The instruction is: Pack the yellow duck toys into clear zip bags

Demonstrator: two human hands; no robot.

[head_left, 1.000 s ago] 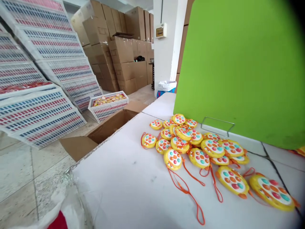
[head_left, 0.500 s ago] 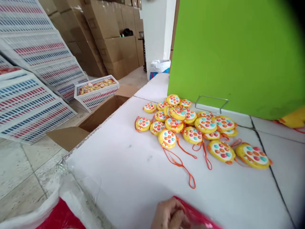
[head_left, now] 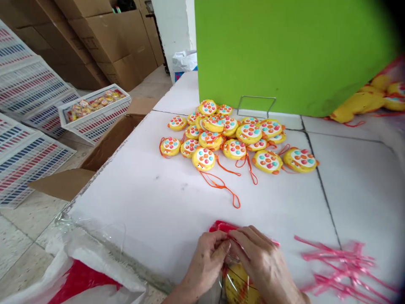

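My left hand point(head_left: 209, 257) and my right hand point(head_left: 257, 253) meet at the near side of the table, fingertips pinched together at the top of a clear plastic bag point(head_left: 229, 261). Inside the bag, a yellow toy point(head_left: 238, 285) shows below my right hand. Red plastic point(head_left: 221, 226) lies just beyond my fingers, partly covered by them; whether it belongs to the same bag I cannot tell. Farther back, a loose pile of yellow toys with coloured dots point(head_left: 210, 139) rests on the white table point(head_left: 152, 198), orange cord loops point(head_left: 221, 185) trailing from several.
Pink plastic strips point(head_left: 348, 261) lie tangled at right. A green board point(head_left: 284, 55) stands behind the pile, near a wire stand point(head_left: 256, 105). At left are an open carton point(head_left: 110, 143), a basket of wrapped pieces point(head_left: 95, 120) and a white sack point(head_left: 60, 249) holding red material.
The view has swung right and down, bringing both hands, the bagged yellow toy and the pink strips into sight. Earlier only one hand showed clearly, at the red plastic. The pile looks unmoved.
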